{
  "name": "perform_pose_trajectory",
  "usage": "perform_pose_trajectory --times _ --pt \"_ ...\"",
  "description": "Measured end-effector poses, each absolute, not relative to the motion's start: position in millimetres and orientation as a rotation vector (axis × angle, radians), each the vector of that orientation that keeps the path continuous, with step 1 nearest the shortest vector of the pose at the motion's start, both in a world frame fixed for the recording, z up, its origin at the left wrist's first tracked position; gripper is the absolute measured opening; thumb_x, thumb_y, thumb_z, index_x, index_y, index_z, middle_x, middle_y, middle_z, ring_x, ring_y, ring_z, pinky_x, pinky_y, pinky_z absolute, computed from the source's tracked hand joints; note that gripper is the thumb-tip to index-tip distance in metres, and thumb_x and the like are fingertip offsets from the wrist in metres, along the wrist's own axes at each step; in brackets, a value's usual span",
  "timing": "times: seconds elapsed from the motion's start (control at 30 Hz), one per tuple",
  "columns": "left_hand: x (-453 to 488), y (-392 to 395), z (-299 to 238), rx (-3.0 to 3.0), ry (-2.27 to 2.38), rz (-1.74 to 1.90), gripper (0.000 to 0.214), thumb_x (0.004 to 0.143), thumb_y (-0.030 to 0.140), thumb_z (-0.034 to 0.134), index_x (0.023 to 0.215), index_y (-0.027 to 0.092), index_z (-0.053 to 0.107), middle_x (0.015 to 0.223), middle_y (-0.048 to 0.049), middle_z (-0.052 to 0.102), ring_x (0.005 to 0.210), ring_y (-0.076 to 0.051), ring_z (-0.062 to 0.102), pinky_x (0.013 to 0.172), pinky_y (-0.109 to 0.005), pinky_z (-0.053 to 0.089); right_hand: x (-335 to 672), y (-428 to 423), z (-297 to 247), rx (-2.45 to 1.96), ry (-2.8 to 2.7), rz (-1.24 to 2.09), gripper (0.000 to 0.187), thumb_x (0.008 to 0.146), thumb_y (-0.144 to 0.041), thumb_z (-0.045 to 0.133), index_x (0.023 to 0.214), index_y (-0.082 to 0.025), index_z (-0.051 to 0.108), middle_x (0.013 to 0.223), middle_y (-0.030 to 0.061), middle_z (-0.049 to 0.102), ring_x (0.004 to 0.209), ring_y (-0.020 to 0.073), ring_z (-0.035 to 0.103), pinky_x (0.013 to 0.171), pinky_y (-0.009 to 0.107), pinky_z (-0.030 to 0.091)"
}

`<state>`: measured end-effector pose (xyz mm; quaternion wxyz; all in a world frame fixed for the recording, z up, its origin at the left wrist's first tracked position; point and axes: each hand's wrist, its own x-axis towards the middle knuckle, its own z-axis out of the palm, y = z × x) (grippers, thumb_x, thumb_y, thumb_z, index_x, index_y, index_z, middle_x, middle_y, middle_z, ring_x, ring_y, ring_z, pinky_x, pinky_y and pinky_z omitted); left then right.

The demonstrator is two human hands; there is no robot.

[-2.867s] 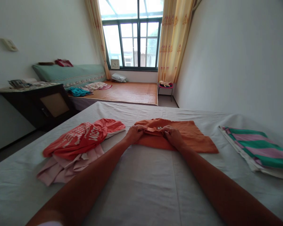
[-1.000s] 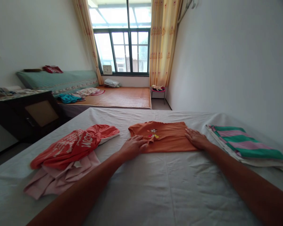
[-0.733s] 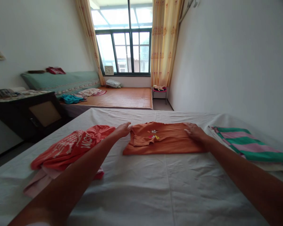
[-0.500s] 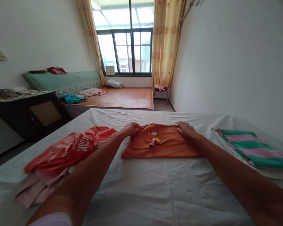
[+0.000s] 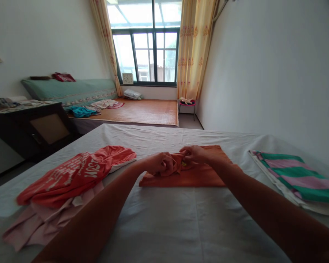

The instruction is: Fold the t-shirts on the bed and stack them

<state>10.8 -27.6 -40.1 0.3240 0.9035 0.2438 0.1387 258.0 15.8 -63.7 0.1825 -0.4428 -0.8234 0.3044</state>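
Note:
An orange T-shirt (image 5: 205,176) lies partly folded on the white sheet (image 5: 164,223) in front of me. My left hand (image 5: 161,163) is closed on its left part, gathering the cloth into creases. My right hand (image 5: 194,153) pinches the shirt's upper middle, close beside the left hand. The small printed figure on the shirt is mostly hidden by the hands and the bunched cloth; a bit of yellow shows.
A red shirt with white lettering (image 5: 71,175) lies crumpled at left, over a pale pink garment (image 5: 35,223). Folded green-and-pink striped cloth (image 5: 296,171) lies at right. Beyond stand a mat-covered bed (image 5: 150,111), a dark cabinet (image 5: 49,128) and a small stool (image 5: 186,103).
My right hand has moved left from the shirt's right side to its middle and now pinches. My left hand has come slightly nearer and right, and the cloth's left part is bunched up.

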Motion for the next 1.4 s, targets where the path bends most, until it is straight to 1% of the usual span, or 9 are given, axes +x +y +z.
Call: perform_pose_trajectory --times 0.1,0.2,0.3,0.6,0.7,0.8,1.1,1.27,1.4 --pt "5.4 -15.2 -44.3 2.331 0.973 0.787 0.028 0.064 0.002 0.049 0.076 0.015 0.070 0.087 -0.0033 0.064 0.076 -0.013 0.061 0.066 -0.020 0.049 240.2 30.4 -55.1 -1.157 -2.049 0.794 0.022 0.070 -0.031 0.066 0.088 -0.018 0.068 0.080 0.0022 0.069 0.076 0.0166 0.063 0.070 0.027 0.050" --pt "-10.0 2.9 -52.8 2.016 1.421 1.464 0.035 0.070 0.004 0.045 0.094 0.016 0.068 0.098 -0.0061 0.059 0.084 -0.015 0.061 0.070 -0.024 0.052 227.3 44.5 -42.8 -1.047 -1.648 0.771 0.041 0.078 -0.041 0.058 0.113 -0.020 0.058 0.108 0.0078 0.065 0.099 0.0202 0.060 0.079 0.032 0.050" --pt "-29.7 15.9 -60.8 1.808 1.670 1.733 0.038 0.074 0.009 0.048 0.108 0.016 0.063 0.106 -0.0096 0.054 0.094 -0.019 0.059 0.077 -0.031 0.053 233.9 52.0 -41.2 -1.109 -1.616 0.628 0.051 0.080 -0.043 0.056 0.126 -0.022 0.049 0.130 0.0104 0.053 0.119 0.0224 0.049 0.091 0.037 0.045" --pt "-13.4 4.9 -68.7 2.249 1.621 1.238 0.027 0.083 0.023 0.049 0.106 0.020 0.063 0.112 -0.0076 0.059 0.111 -0.021 0.053 0.097 -0.036 0.043 364.1 38.4 -100.6 -1.745 -1.889 -0.109 0.039 0.080 -0.026 0.049 0.116 -0.013 0.056 0.118 0.0171 0.062 0.114 0.0290 0.054 0.101 0.046 0.035" --pt "-9.7 -1.4 -73.1 2.287 1.702 0.785 0.048 0.079 0.036 0.058 0.125 0.021 0.053 0.120 -0.0092 0.059 0.114 -0.026 0.052 0.097 -0.037 0.041 401.7 19.0 -110.0 -2.038 -1.839 -0.063 0.044 0.082 -0.033 0.051 0.121 -0.013 0.052 0.119 0.0175 0.062 0.111 0.0296 0.056 0.096 0.045 0.039" --pt "-12.7 -6.5 -75.3 2.320 1.673 0.597 0.060 0.079 0.031 0.058 0.136 0.023 0.041 0.124 -0.0092 0.059 0.111 -0.026 0.056 0.093 -0.034 0.043 416.7 -4.3 -115.2 -2.103 -1.851 -0.017 0.048 0.084 -0.041 0.049 0.124 -0.014 0.050 0.119 0.0163 0.062 0.108 0.0294 0.057 0.090 0.041 0.043" --pt "-6.0 -16.4 -74.6 2.281 1.953 0.533 0.063 0.086 0.038 0.046 0.144 0.020 0.028 0.121 -0.0139 0.062 0.107 -0.030 0.060 0.084 -0.036 0.045 408.6 -41.3 -106.4 -2.181 -1.799 -0.107 0.049 0.088 -0.048 0.043 0.122 -0.013 0.050 0.110 0.0185 0.064 0.092 0.0265 0.064 0.078 0.036 0.045" --pt "-2.8 -18.2 -77.3 2.323 1.848 0.619 0.055 0.086 0.030 0.045 0.140 0.021 0.035 0.120 -0.0111 0.063 0.105 -0.027 0.062 0.086 -0.035 0.046 410.2 -44.8 -96.0 -2.209 -1.884 0.162 0.063 0.081 -0.060 0.049 0.119 -0.010 0.051 0.095 0.0183 0.069 0.091 0.0311 0.065 0.076 0.037 0.048" --pt "1.4 -15.4 -77.5 2.263 1.719 0.892 0.048 0.088 0.024 0.039 0.135 0.018 0.041 0.129 -0.0096 0.057 0.114 -0.024 0.057 0.096 -0.033 0.043 411.9 -47.9 -84.7 -1.953 -1.909 0.550 0.065 0.073 -0.048 0.065 0.126 -0.014 0.048 0.101 0.0126 0.069 0.093 0.0259 0.066 0.077 0.032 0.050"
